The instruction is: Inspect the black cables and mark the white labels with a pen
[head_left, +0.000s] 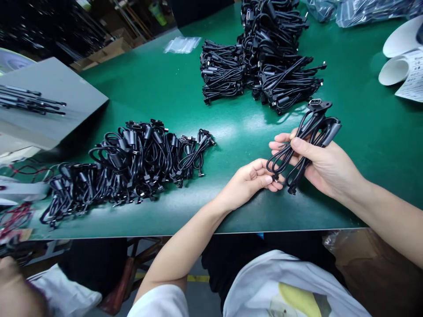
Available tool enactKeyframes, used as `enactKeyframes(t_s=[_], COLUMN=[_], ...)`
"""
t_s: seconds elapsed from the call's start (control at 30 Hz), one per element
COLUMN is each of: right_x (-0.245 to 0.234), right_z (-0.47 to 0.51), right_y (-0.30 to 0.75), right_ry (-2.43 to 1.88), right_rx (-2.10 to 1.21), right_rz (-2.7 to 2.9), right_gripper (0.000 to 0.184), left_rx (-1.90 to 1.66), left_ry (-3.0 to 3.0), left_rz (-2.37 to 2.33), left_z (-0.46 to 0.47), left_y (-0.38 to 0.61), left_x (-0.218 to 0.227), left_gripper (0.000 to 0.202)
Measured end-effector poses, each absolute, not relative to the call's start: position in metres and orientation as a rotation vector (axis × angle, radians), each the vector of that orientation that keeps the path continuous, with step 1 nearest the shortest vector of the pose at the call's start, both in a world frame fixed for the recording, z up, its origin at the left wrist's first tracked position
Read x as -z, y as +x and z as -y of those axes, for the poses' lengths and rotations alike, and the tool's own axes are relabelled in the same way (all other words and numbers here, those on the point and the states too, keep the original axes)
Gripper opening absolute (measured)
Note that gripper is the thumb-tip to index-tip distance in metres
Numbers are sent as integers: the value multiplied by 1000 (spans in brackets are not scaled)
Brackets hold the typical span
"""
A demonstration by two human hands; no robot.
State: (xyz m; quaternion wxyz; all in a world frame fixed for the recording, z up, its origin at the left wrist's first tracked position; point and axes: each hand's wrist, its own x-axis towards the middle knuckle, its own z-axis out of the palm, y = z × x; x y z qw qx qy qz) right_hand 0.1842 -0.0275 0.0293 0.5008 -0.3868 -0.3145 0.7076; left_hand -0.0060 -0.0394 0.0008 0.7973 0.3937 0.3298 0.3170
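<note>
A black cable bundle, coiled in loops, is gripped by my right hand above the green table. Its wide port-like connector points up, and a grey-black cylinder shows on the cable's right side. My left hand pinches a small angled plug at the lower end of the same bundle between thumb and fingers. To the left lies a long row of similar black cable bundles. Farther back is a second heap of such cables.
Clear plastic bags lie at the back right, beside curled white paper labels. Small clear bags lie at the back. A grey box with black rods stands left, near red wires. Another person's arm shows lower left.
</note>
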Motion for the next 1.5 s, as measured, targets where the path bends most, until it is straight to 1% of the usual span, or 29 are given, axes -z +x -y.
enactKeyframes(t_s=[0.1,0.23,0.37,0.43,0.5,0.53,0.6,0.67,0.7,0.73,0.8,0.9,1.0,1.07,1.17,1.33,1.5], right_x=[-31,-35,-41,-43,-44,-43,-41,-36,-32,-29,-22,-17,-14,-12,-8,-6,-8], right_z=[28,29,28,25,22,21,21,22,24,25,28,32,36,38,41,43,41], right_y=[184,185,191,194,195,196,196,195,195,194,191,183,175,171,170,172,172], right_ry=[-912,-909,-880,-878,-902,-935,-1033,-1107,-1112,-1101,-1074,-1063,-993,-956,-998,-1059,-1041], right_rx=[-1721,-1711,-1763,-1760,-1733,-1725,-1729,-1771,-1819,-1871,-1952,-1950,-1932,-1923,-1926,-1942,-1964], right_rz=[781,775,724,676,647,653,703,781,815,841,869,902,971,1052,1143,1125,1021], right_gripper=[14,17,10,17,18,16,12,7,6,7,14,21,23,28,34,38,39], left_rx=[-664,-660,-677,-816,-994,-1028,-888,-668,-621,-636,-833,-1167,-1184,-1112,-1061,-1066,-1070], left_ry=[838,881,1152,1405,1711,1847,1966,1962,1959,1961,1931,1656,1284,1151,1075,973,957], left_rz=[-700,-702,-766,-1007,-1460,-1731,-2153,-2313,-2323,-2307,-2198,-1707,-1182,-1002,-888,-850,-778], left_z=[38,40,38,31,20,14,3,-6,-8,-8,-6,6,19,26,30,28,27], left_y=[-6,-2,-8,-24,-47,-59,-82,-97,-101,-101,-94,-68,-38,-25,-18,-23,-24], left_x=[0,2,-5,-12,-17,-17,-15,-10,-8,-7,-9,-16,-17,-15,-12,-11,-11], left_gripper=[28,27,20,20,24,28,33,26,21,19,19,23,36,42,35,32,23])
